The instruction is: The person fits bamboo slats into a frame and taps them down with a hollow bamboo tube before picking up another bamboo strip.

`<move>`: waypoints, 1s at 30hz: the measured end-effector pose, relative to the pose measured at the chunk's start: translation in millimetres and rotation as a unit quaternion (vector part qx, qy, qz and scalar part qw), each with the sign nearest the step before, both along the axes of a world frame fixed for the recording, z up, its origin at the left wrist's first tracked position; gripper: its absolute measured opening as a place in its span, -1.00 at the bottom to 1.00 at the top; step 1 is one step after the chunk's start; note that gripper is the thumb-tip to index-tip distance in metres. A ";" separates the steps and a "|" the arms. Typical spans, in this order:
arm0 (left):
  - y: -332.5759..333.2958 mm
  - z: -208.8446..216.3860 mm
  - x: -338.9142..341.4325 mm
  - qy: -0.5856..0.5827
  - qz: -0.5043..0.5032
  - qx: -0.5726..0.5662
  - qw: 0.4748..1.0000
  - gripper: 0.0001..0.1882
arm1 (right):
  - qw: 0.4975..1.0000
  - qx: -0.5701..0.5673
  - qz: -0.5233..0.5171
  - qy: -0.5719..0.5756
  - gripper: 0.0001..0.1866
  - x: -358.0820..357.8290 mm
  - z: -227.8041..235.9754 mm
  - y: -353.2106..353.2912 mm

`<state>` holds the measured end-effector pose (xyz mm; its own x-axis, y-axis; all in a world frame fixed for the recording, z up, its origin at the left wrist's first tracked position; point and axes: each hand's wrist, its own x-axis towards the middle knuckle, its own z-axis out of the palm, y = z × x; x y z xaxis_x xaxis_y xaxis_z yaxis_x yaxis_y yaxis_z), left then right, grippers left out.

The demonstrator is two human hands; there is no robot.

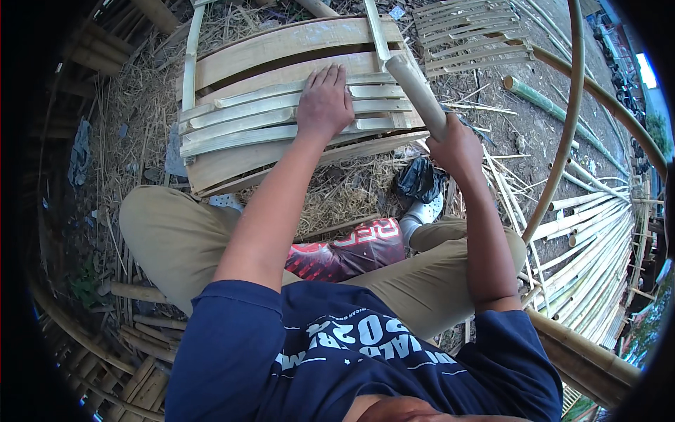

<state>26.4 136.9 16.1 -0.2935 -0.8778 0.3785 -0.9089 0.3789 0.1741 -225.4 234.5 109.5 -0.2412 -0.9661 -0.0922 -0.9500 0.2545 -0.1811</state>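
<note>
My left hand (324, 104) lies flat, fingers stretched out, on several split bamboo slats (242, 126) laid side by side across a low wooden plank bench (232, 167). In my right hand (457, 151) is a short, thick, pale round stick (416, 91), gripped at its lower end. Its far end is beside a long bamboo strip (377, 32) at the bench's right side; I cannot tell whether they touch. Another long strip (190, 63) runs along the bench's left side, by the slat ends.
A slatted bamboo rack (474, 39) lies beyond the bench on the right. Many bamboo poles (598, 239) are stacked at the right, near a curved pole (568, 116). A black plastic bag (419, 180) lies by my shoe (425, 211). Straw and shavings cover the ground.
</note>
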 end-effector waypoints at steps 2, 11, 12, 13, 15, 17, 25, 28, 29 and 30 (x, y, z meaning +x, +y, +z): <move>-0.1 1.6 1.0 0.010 0.002 -0.005 1.000 -0.41 | 1.000 0.002 0.015 0.005 -0.60 -3.0 0.1 -0.6; 1.5 2.4 1.9 0.009 0.003 0.003 1.000 -0.41 | 0.998 -0.042 -0.010 -0.038 -0.50 -4.3 16.5 -1.0; 0.1 1.7 3.2 0.008 0.005 0.004 1.000 -0.41 | 0.989 -0.111 -0.043 -0.085 -0.48 1.1 23.7 -1.3; 0.4 0.7 1.6 0.008 0.002 -0.003 1.000 -0.42 | 0.974 -0.167 -0.074 -0.133 -0.51 3.5 27.2 0.3; 3.6 -1.3 0.8 0.007 -0.002 -0.008 1.000 -0.42 | 0.996 -0.075 -0.004 -0.046 -0.54 -7.0 16.3 -0.2; -4.3 -0.1 1.9 0.038 -0.011 -0.041 0.998 -0.45 | 0.999 -0.009 0.048 0.025 -0.61 -3.7 2.0 -9.6; 1.2 2.3 -0.9 0.008 0.002 -0.003 1.000 -0.42 | 0.999 -0.012 0.020 0.022 -0.59 -4.9 8.0 -0.4; 2.0 2.0 -0.5 0.005 0.003 -0.004 1.000 -0.42 | 1.000 -0.015 0.004 0.013 -0.58 -3.0 7.8 -1.7; 2.2 1.8 -0.7 0.004 0.003 -0.004 1.000 -0.42 | 1.000 -0.019 -0.009 0.007 -0.57 -3.0 7.7 -2.1; 1.6 1.8 -0.4 0.004 0.003 -0.005 1.000 -0.42 | 1.000 -0.019 -0.009 0.007 -0.57 -5.1 7.9 -3.0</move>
<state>26.0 138.5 18.0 -0.2851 -0.8760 0.3891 -0.9095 0.3754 0.1787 -230.5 231.5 117.3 -0.2598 -0.9643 -0.0512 -0.9477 0.2648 -0.1782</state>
